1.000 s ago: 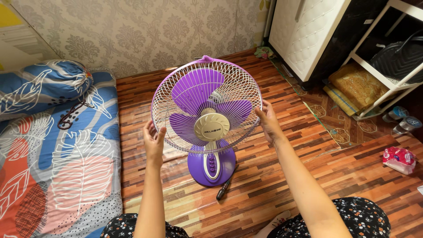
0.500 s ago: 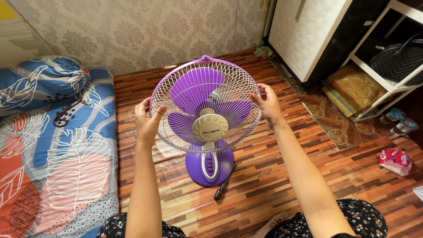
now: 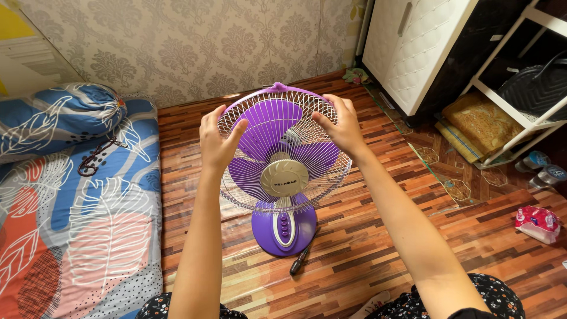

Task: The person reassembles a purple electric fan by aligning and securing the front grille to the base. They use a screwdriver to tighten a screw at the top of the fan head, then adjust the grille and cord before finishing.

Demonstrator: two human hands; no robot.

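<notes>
A purple table fan (image 3: 284,171) stands on the wooden floor in front of me, with a white wire grille, purple blades and a cream hub. My left hand (image 3: 216,140) grips the upper left rim of the grille. At the upper right rim, my right hand (image 3: 338,125) clasps the grille, fingers over the wires. The fan's round purple base (image 3: 284,229) carries a cream panel with buttons. A screwdriver (image 3: 300,260) with a dark handle lies on the floor just right of the base.
A patterned mattress (image 3: 77,212) with a bolster pillow (image 3: 56,118) and a string of beads (image 3: 94,158) lies at the left. A white cabinet (image 3: 413,47), a white shelf unit (image 3: 520,88), bottles (image 3: 540,168) and a pink-and-white packet (image 3: 536,221) are at the right.
Both hands have slid up along the grille rim, from its lower sides to its upper part near the top. The fan has stayed on the floor.
</notes>
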